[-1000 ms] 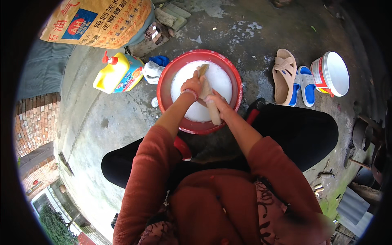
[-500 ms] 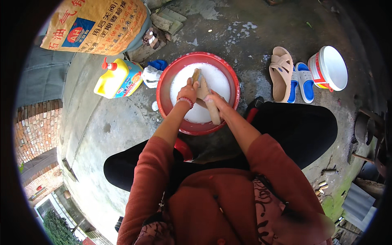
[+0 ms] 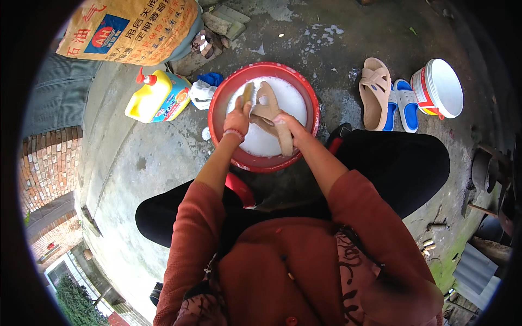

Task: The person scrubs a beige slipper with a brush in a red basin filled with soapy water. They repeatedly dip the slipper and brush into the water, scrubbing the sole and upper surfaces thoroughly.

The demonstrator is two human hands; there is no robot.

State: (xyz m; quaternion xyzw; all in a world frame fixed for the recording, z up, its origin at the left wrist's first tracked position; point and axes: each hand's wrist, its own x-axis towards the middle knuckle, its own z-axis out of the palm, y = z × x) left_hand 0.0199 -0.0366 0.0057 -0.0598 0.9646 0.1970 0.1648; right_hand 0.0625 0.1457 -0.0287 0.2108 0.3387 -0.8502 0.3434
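Note:
In front of me stands a red basin (image 3: pixel 220 103) filled with white suds (image 3: pixel 291 100). My right hand (image 3: pixel 292 127) is closed on a beige slipper (image 3: pixel 284 140), tilted edge-up over the foam with its crossed straps toward the left. Closed round a wooden scrub brush (image 3: pixel 248 92), my left hand (image 3: pixel 237 118) holds it just left of the slipper, a small gap between bristles and sole. The fingers of my right hand are partly hidden behind the slipper.
Right of the basin lie another beige slipper (image 3: pixel 374 95) and blue-and-grey slippers (image 3: pixel 409 106), beside a white bucket (image 3: pixel 445 89). Leftward are a yellow pump bottle (image 3: pixel 157 96) and cloths (image 3: pixel 203 93). A large wrapped cylinder (image 3: pixel 136 32) stands behind them.
The brush in my left hand has moved left, away from the slipper. The slipper has turned a little, so its straps show more.

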